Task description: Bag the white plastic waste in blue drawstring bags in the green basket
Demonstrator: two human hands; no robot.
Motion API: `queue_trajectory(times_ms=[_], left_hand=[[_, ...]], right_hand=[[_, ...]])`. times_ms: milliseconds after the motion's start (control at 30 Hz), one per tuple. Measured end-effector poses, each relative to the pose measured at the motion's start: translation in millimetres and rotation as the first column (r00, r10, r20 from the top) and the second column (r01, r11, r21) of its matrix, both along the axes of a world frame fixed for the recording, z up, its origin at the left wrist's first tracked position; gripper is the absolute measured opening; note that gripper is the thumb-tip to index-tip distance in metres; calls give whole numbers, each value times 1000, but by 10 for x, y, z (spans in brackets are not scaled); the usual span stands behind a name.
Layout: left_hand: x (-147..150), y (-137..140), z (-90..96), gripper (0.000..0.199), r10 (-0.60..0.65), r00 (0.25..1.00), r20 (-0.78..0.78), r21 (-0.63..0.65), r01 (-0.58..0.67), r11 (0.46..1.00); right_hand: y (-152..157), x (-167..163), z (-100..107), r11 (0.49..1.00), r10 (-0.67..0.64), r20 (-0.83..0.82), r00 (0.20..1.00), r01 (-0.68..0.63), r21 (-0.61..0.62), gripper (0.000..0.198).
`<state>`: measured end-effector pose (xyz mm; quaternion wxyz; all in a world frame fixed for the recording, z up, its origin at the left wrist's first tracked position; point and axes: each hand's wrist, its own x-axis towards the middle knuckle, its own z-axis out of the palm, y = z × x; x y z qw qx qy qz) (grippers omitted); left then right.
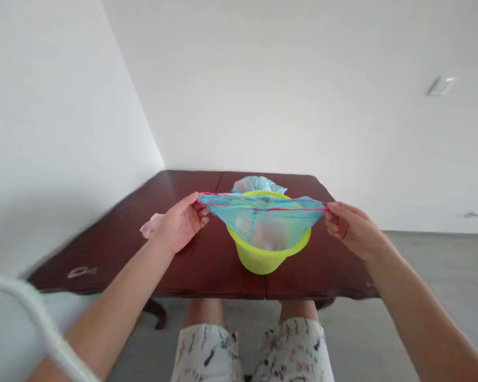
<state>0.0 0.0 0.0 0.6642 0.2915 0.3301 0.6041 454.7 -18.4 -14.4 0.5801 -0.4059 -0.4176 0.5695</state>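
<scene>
Left hand and right hand each grasp one end of the red-trimmed mouth of the blue bag, taut. Bag's lower part in yellow basket, near front edge of tabletop; pale pinkish contents show through, unidentifiable. Second bag behind basket, toward back edge. Pink item beside left hand.

Cannot make out the pale shapes behind the red-trimmed blue plastic bag, nor see much inside the yellow-green basket. Cannot identify the crumpled pink thing partly behind the left hand or the blurred wall fixture. Lose the white cord at the left edge.
</scene>
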Motion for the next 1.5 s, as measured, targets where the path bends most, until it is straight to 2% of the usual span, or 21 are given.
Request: queue_trajectory(times_ms=[200,400,533,667,800,867,967,1133,1200,1267,1333,1367,1433,1500], left_hand=[[60,48,-4,2,6,1000,-22,73,-4,997],[29,-7,135,12,-16,1000,27,42,15,999],[42,-101,303,3,-22,999,43,83,18,996],[143,-149,457,23,-19,998,-68,179,31,983],[338,-82,614,38,-26,979,-203,311,90,946],[468,-33,690,42,41,960,-277,417,82,905],[675,24,790,42,209,910,-359,595,51,802],[954,121,916,33,484,749,-452,802,104,588],[1051,176,944,33,528,722,-448,840,138,524],[1151,231,950,40,433,771,-467,833,219,508],[1245,278,927,52,250,815,-523,777,335,534],[1285,298,907,58,183,812,-554,742,382,551],[1343,326,863,67,152,778,-609,688,424,589],[1369,337,834,69,162,748,-643,669,447,593]], right_hand=[[91,-49,46,996,-94,-140,986,92,-17,25],[36,-183,152,993,-16,-190,982,38,110,23],[-30,-288,303,984,53,-192,980,-19,179,32],[-45,-437,394,974,84,-113,990,-57,219,45],[3,-631,451,960,15,132,991,-51,275,65],[32,-748,492,944,-55,283,958,-43,327,74],[55,-929,566,919,-122,413,903,-55,391,77],[27,-1142,696,868,-144,474,869,-119,482,58],[13,-1174,760,853,-133,467,874,-139,504,49],[12,-1177,838,850,-110,467,877,-161,502,45],[24,-1159,932,832,-130,476,870,-165,529,37],[32,-1145,985,813,-157,482,862,-165,559,30],[43,-1111,1100,765,-214,501,839,-175,620,20],[33,-1074,1215,737,-230,537,812,-215,640,19]])
